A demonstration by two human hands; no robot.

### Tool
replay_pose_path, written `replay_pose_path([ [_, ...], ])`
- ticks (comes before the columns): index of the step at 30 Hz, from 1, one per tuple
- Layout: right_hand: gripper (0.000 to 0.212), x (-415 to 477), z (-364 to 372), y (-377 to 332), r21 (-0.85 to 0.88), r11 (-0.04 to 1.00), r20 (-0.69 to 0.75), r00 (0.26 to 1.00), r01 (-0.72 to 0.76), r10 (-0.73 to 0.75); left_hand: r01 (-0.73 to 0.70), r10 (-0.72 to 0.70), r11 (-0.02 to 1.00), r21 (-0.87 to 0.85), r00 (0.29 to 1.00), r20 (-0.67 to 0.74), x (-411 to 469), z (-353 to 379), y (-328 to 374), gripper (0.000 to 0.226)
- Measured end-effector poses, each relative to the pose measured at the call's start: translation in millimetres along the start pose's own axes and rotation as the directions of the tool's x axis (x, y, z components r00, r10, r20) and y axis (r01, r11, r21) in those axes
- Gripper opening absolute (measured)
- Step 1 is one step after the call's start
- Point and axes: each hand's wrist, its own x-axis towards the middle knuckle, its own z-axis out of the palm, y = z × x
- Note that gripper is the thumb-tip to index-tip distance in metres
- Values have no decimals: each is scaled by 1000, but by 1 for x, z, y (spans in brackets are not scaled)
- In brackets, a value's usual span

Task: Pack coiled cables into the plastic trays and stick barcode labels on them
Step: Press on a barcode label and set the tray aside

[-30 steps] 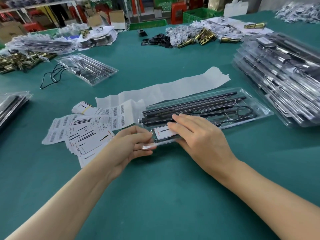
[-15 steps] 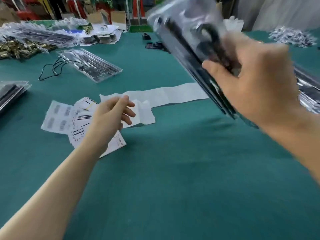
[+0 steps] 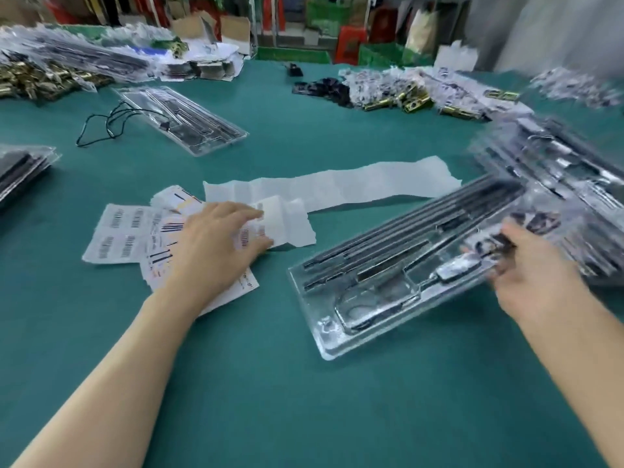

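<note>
A clear plastic tray (image 3: 378,292) holding black rods and a coiled cable lies tilted on the green table, its near end low, its far end blurred. My right hand (image 3: 526,275) grips the tray's right edge. My left hand (image 3: 216,244) rests flat on the pile of barcode labels and printed cards (image 3: 121,234), its fingertips on a sheet with red barcodes (image 3: 244,238). A long white backing strip (image 3: 337,187) stretches away behind the labels.
A stack of filled trays (image 3: 557,170) rises at the right. Another clear tray (image 3: 182,119) with a loose black cable (image 3: 108,126) lies at the back left. More trays (image 3: 20,170) sit at the left edge. Brass parts (image 3: 37,79) and bags line the far side.
The tray held up high in my right hand half a second ago is gone; a tray now lies low on the table by the stack. My left hand has dropped flat onto the labels.
</note>
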Motion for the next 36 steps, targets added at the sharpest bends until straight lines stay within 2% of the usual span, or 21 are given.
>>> replay_pose_path([
  [1, 16, -7, 0, 12, -24, 986, -67, 985, -162, 160, -15, 13, 999, 35, 999, 32, 1, 0, 2, 48],
  [2, 13, -6, -10, 22, -22, 979, -32, 979, -204, 203, -29, 26, 998, 53, 998, 60, 2, 1, 4, 52],
  [3, 10, -12, -18, 34, -87, 972, -42, 976, -217, 214, -45, 41, 997, 59, 996, 77, 2, 1, 6, 54],
  [4, 12, -15, -24, 38, -53, 971, 13, 972, -235, 236, -62, 57, 996, 56, 995, 85, 2, 3, 7, 53],
  [7, 30, -24, -30, 32, -70, 959, 110, 953, -276, 283, -102, 98, 993, 54, 993, 73, 1, 7, 8, 45],
  [9, 29, -28, -41, 21, -247, 930, 200, 925, -272, 323, -104, 101, 993, 52, 993, 58, 2, 8, 8, 39],
  [12, 51, -41, -52, -3, -603, 773, 196, 902, -197, 383, -108, 107, 993, 41, 994, 32, 2, 9, 8, 32],
  [14, 65, -43, -62, -10, -802, 592, 172, 917, -82, 360, -101, 101, 995, 21, 995, 11, 1, 9, 8, 27],
  [16, 72, -43, -67, -15, -921, 385, 206, 917, 64, 342, -85, 85, 996, 5, 996, -20, 1, 10, 8, 25],
  [17, 70, -45, -64, -18, -938, 321, 242, 911, 131, 334, -75, 75, 997, -3, 996, -38, 0, 10, 8, 23],
  [18, 65, -47, -57, -21, -932, 307, 293, 898, 192, 328, -66, 65, 998, -17, 996, -55, 0, 11, 9, 22],
  [19, 60, -52, -45, -20, -913, 327, 353, 876, 245, 329, -56, 53, 998, -38, 996, -76, 0, 12, 9, 20],
  [22, 46, -66, 3, -2, -770, 543, 562, 760, 335, 327, -13, -14, 989, -148, 985, -174, -1, 12, 10, 12],
  [24, 50, -73, 44, 22, -698, 651, 627, 693, 298, 356, 18, -64, 976, -219, 976, -207, -2, 11, 9, 11],
  [26, 57, -77, 86, 48, -683, 705, 624, 652, 189, 430, 30, -90, 965, -261, 972, -218, -2, 9, 8, 13],
  [28, 63, -80, 123, 70, -689, 717, 593, 648, 102, 478, 33, -104, 953, -302, 969, -223, -3, 8, 8, 14],
  [30, 64, -79, 151, 87, -701, 705, 578, 666, 108, 472, 19, -90, 953, -302, 971, -222, -4, 7, 7, 14],
  [34, 31, -74, 175, 105, -675, 718, 611, 673, 170, 415, -32, -29, 948, -317, 983, -183, -3, 7, 2, 14],
  [36, 23, -69, 176, 105, -681, 696, 626, 674, 227, 392, -25, -33, 943, -332, 985, -168, -2, 7, -1, 19],
])
